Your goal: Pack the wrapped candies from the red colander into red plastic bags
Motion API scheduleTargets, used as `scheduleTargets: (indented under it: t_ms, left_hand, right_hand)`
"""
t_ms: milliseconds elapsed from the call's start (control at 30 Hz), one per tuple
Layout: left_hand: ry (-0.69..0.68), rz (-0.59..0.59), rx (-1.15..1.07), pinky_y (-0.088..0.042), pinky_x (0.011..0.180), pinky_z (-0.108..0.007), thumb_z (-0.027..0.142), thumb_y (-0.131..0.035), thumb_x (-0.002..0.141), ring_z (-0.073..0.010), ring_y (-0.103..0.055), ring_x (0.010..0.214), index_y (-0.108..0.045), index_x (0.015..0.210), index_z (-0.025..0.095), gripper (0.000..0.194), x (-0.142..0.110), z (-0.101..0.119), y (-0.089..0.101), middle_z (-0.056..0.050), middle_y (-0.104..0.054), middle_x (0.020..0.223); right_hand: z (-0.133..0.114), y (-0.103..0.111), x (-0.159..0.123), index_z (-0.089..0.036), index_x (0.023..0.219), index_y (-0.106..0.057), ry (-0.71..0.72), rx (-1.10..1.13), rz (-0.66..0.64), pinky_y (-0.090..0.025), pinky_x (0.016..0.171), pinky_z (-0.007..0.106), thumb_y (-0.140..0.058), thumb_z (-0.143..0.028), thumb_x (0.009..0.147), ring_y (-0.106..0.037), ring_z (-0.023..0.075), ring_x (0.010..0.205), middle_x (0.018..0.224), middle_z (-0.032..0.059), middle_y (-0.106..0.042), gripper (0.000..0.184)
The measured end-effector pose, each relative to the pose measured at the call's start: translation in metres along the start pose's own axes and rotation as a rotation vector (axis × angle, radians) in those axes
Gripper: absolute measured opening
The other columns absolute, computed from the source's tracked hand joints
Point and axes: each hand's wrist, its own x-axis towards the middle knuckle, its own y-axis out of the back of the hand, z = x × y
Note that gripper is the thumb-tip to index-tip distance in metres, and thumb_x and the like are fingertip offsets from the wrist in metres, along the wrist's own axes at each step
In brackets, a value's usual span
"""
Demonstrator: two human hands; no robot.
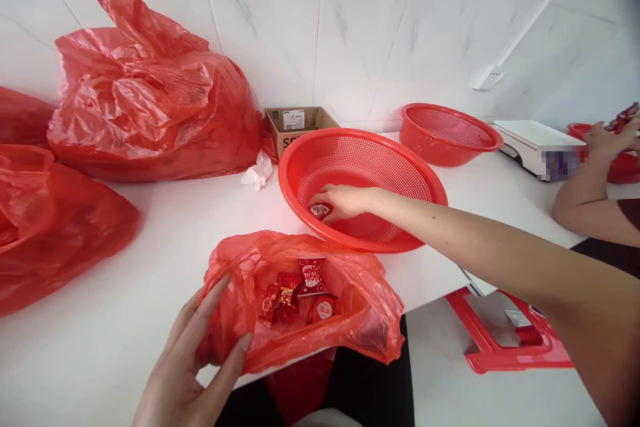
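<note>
My right hand (343, 201) reaches into a large red plastic colander (363, 240), fingers curled around a small red wrapped candy (319, 211) with white lettering. In front of the colander, an open red plastic bag (370, 320) lies at the table edge. Several red and gold wrapped candies are inside it, among them a square red packet (313, 276) and a round-labelled one (323, 309). At the bag's left end is my left hand (200, 350), thumb and fingers spread apart and touching the plastic.
Big filled red bags (155, 107) stand on the left. A cardboard box (300, 121) and crumpled tissue (257, 171) sit behind. To the right are another red colander (450, 137), a white scale (537, 140) and a co-worker's arm (583, 200). A red stool (515, 353) is below.
</note>
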Motion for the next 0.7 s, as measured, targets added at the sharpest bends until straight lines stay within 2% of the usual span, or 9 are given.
scheduleTargets:
  t_ms: [67,167,267,367,433,500,600,633,700]
  left_hand:
    - [0.014,-0.007,0.006,-0.058,0.069,-0.019,0.045,-0.06,0.083,-0.0248,-0.056,0.116,-0.04,0.141,0.043,0.061,-0.001,0.0,0.001,-0.002,-0.05,0.133]
    - [0.056,0.019,-0.028,-0.057,0.075,-0.019,0.047,-0.059,0.084,-0.0214,-0.057,0.113,-0.042,0.14,0.043,0.059,-0.004,0.003,0.002,0.0,-0.047,0.136]
    - [0.077,0.045,-0.058,-0.055,0.075,-0.016,0.047,-0.058,0.085,-0.0176,-0.058,0.106,-0.042,0.139,0.043,0.057,-0.008,0.006,0.003,0.001,-0.048,0.133]
    - [0.11,0.053,-0.079,-0.056,0.071,-0.018,0.05,-0.06,0.083,-0.0155,-0.061,0.092,-0.044,0.139,0.042,0.059,-0.009,0.006,0.005,-0.001,-0.051,0.126]
    - [0.138,0.049,-0.093,-0.057,0.067,-0.021,0.051,-0.061,0.081,-0.0153,-0.062,0.083,-0.042,0.141,0.039,0.064,-0.007,0.005,0.006,-0.003,-0.053,0.124]
    - [0.136,0.039,-0.102,-0.058,0.063,-0.023,0.051,-0.062,0.08,-0.0155,-0.062,0.079,-0.038,0.143,0.037,0.069,-0.005,0.006,0.007,-0.005,-0.054,0.128]
    - [0.121,0.035,-0.115,-0.058,0.063,-0.025,0.05,-0.064,0.079,-0.017,-0.065,0.08,-0.035,0.145,0.038,0.073,-0.004,0.011,0.007,-0.005,-0.052,0.136]
    - [0.131,0.047,-0.122,-0.058,0.062,-0.024,0.051,-0.064,0.078,-0.018,-0.066,0.081,-0.035,0.144,0.038,0.074,-0.004,0.013,0.007,-0.005,-0.053,0.135]
    - [0.167,0.071,-0.142,-0.057,0.055,-0.023,0.051,-0.066,0.076,-0.0202,-0.067,0.083,-0.037,0.144,0.038,0.075,-0.006,0.019,0.007,-0.005,-0.055,0.133]
  right_hand:
    - [-0.011,-0.004,0.002,-0.025,0.115,-0.065,0.104,-0.045,0.022,-0.043,0.077,0.029,-0.069,-0.029,0.076,-0.058,0.0231,0.098,0.118,0.0097,-0.059,0.039]
    - [-0.011,-0.002,0.005,-0.02,0.1,-0.069,0.162,0.007,-0.049,-0.041,0.071,0.025,-0.066,-0.016,0.074,-0.06,0.0179,0.085,0.1,0.0061,-0.067,0.027]
    - [0.001,0.014,0.002,-0.017,0.094,-0.07,0.133,0.048,-0.073,-0.042,0.068,0.024,-0.065,-0.014,0.074,-0.06,0.0148,0.076,0.09,0.0041,-0.069,0.02]
    - [0.0,0.038,-0.017,-0.015,0.094,-0.067,0.11,0.261,0.045,-0.043,0.062,0.023,-0.064,-0.022,0.079,-0.058,0.0116,0.066,0.086,0.0037,-0.066,0.018]
    - [-0.019,0.05,-0.036,-0.015,0.096,-0.063,0.163,0.53,0.109,-0.045,0.059,0.023,-0.065,-0.027,0.08,-0.055,0.0095,0.061,0.08,0.0011,-0.063,0.02]
    - [-0.05,0.053,-0.055,-0.015,0.094,-0.061,0.239,0.697,0.092,-0.046,0.059,0.022,-0.064,-0.028,0.082,-0.054,0.0086,0.059,0.075,-0.0009,-0.061,0.018]
    - [-0.098,0.038,-0.077,-0.014,0.094,-0.063,0.245,0.652,0.017,-0.047,0.062,0.023,-0.059,-0.029,0.086,-0.058,0.01,0.062,0.078,0.0018,-0.064,0.017]
    - [-0.109,0.031,-0.082,-0.014,0.1,-0.063,0.222,0.611,0.047,-0.048,0.065,0.025,-0.058,-0.031,0.088,-0.06,0.0117,0.067,0.085,0.0043,-0.067,0.021]
    - [-0.12,0.018,-0.089,-0.016,0.115,-0.06,0.186,0.559,0.194,-0.049,0.073,0.027,-0.055,-0.037,0.091,-0.064,0.0151,0.081,0.102,0.0078,-0.068,0.033]
